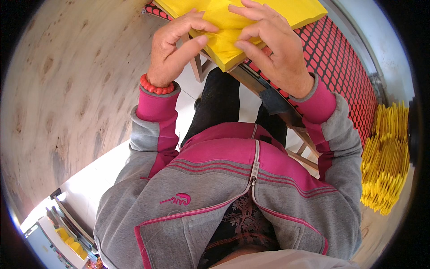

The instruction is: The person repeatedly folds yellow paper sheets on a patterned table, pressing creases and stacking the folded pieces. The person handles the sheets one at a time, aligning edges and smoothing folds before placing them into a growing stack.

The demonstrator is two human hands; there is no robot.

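At the top of our view we have a yellow folded piece lying across the near corner of a red-and-black patterned cover, one pointed corner jutting toward us over the edge. Our left hand is at the left side of this yellow piece, thumb and forefinger a little apart in a narrow gap, their tips over the material by a crease. Our right hand is opposite it, fingers curved and more widely spread, thumb and forefinger apart above the yellow surface. We cannot tell whether any fingertip presses on it. Neither hand is closed around anything that we can see, and the two sets of fingertips face each other, near but not touching.

On our left wrist we wear a red bead bracelet, just beyond the cuff of our grey and pink jacket. A dark blue-grey scrap of cloth hangs at the edge of the patterned cover, below our right wrist. To our left spreads a pale wooden board; at the far right, a tall bundle of yellow folded pieces stands beside the cover
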